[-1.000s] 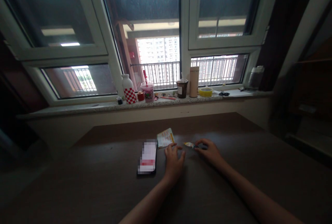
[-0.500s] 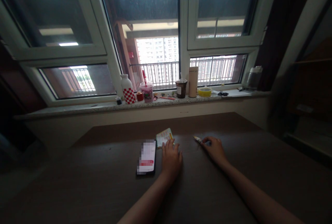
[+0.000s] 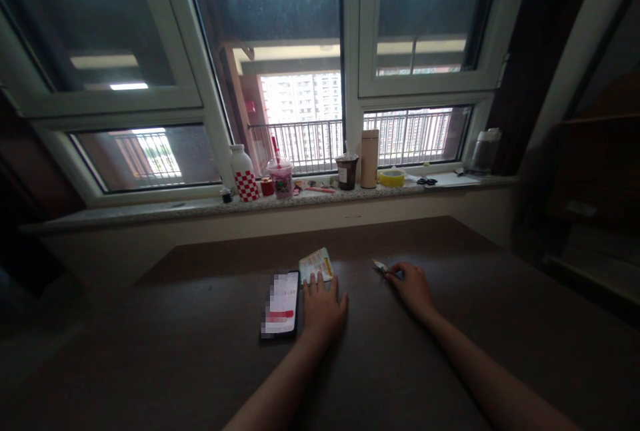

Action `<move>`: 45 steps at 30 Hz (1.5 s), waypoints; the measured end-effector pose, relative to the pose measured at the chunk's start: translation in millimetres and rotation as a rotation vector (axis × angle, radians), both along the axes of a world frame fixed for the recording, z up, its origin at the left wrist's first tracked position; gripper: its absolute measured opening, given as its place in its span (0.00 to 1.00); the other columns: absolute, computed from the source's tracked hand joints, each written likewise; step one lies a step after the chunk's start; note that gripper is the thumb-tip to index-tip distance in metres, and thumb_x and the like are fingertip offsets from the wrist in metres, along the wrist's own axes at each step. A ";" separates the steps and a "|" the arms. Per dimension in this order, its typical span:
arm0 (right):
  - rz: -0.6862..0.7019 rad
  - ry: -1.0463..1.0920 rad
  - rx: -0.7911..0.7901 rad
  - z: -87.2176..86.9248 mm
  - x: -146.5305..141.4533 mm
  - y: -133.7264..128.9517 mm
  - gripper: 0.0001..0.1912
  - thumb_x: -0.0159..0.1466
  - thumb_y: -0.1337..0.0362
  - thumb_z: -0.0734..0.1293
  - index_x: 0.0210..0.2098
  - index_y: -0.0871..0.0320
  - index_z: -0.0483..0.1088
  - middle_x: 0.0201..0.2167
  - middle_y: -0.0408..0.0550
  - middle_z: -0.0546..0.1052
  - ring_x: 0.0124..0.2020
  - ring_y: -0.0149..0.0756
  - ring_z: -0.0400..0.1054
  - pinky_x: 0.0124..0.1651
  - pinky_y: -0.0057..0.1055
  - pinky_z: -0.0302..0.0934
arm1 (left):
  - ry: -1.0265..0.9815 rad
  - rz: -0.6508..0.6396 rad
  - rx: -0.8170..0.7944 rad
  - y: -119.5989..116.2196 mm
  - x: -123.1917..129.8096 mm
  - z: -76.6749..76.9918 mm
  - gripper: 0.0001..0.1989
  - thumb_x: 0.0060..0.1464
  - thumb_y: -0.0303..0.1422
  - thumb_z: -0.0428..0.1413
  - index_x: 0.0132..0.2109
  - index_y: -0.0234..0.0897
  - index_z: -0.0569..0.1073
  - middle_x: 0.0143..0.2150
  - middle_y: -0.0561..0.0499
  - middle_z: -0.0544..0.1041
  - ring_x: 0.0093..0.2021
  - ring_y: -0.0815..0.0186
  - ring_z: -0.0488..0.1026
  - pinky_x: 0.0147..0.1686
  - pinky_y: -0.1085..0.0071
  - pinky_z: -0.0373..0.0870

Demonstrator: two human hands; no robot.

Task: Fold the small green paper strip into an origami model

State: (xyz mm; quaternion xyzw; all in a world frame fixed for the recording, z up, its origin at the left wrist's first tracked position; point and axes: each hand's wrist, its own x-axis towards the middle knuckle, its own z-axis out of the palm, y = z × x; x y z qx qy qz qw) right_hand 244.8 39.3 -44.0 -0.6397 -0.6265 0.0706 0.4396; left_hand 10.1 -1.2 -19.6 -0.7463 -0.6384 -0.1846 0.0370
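My left hand (image 3: pixel 323 306) lies palm down with its fingers spread. Its fingertips touch the near edge of a flat, pale printed packet (image 3: pixel 317 265) with a yellow patch on its right side. Just left of that hand, a phone (image 3: pixel 283 304) with a lit screen lies face up on the brown table (image 3: pixel 200 364). To the right, my right hand (image 3: pixel 411 290) pinches a small pale pointed piece (image 3: pixel 380 266) between thumb and fingers, close to the tabletop. What kind of thing this piece is, I cannot make out.
Along the stone windowsill (image 3: pixel 150 214) behind the table stand a checkered bottle (image 3: pixel 245 174), a pink cup with a straw (image 3: pixel 281 178), a dark drink cup (image 3: pixel 347 171), a tan flask (image 3: pixel 370 159), yellow tape (image 3: pixel 392 179), black scissors (image 3: pixel 427 182) and a clear jar (image 3: pixel 486 151).
My left hand has shifted slightly left, its fingers now spread straighter against the packet's near edge. The right hand keeps its pinch in nearly the same place.
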 end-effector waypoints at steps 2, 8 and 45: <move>-0.002 -0.001 -0.004 -0.9 -0.1 0.1 0.06 0.55 0.59 0.67 0.27 0.54 0.71 0.32 0.49 0.75 0.40 0.47 0.64 0.42 0.39 0.58 | 0.001 0.001 -0.001 -0.7 0.1 0.4 0.25 0.59 0.44 0.46 0.59 0.39 0.68 0.64 0.37 0.63 0.65 0.45 0.54 0.62 0.47 0.47; -0.023 0.020 0.013 3.0 -1.7 -3.3 0.09 0.56 0.55 0.67 0.28 0.54 0.72 0.33 0.50 0.75 0.40 0.48 0.64 0.43 0.41 0.58 | -0.022 -0.003 0.010 -1.8 0.7 1.4 0.24 0.58 0.43 0.47 0.58 0.40 0.69 0.62 0.39 0.65 0.63 0.45 0.57 0.62 0.47 0.48; 0.554 -0.103 -0.012 19.1 -42.6 -32.5 0.05 0.60 0.70 0.64 0.30 0.56 0.71 0.34 0.47 0.74 0.43 0.40 0.65 0.51 0.38 0.57 | -0.058 -0.058 0.026 4.3 -7.7 8.5 0.10 0.59 0.33 0.51 0.42 0.37 0.76 0.52 0.44 0.73 0.53 0.57 0.66 0.55 0.60 0.58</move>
